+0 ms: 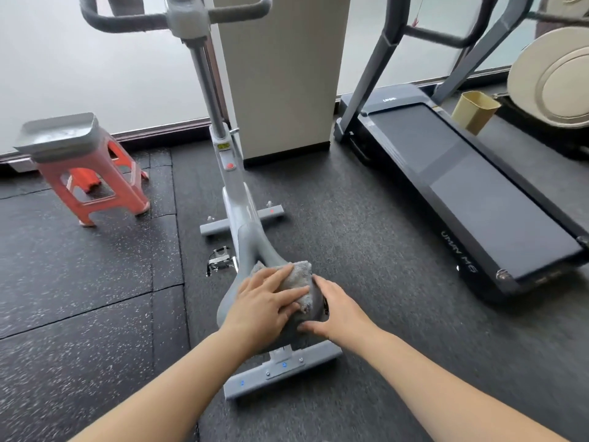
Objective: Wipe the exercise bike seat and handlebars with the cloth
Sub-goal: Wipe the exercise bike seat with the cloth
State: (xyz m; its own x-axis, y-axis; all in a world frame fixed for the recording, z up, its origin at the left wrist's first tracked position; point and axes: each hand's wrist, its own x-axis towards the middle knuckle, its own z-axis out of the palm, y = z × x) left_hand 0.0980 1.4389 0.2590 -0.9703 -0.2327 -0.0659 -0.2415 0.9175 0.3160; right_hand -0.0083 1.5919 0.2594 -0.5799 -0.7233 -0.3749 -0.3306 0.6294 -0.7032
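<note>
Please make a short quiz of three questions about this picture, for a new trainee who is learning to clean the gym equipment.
1. True or false: the left hand presses the grey fluffy cloth flat on the grey padded bike seat.
2. What does the right hand touch? A) the grey foam-covered handlebars B) the right edge of the seat C) the black treadmill
3. What stands on the orange plastic stool?

Key: 1. true. 2. B. 3. A grey tray-like basin.
</note>
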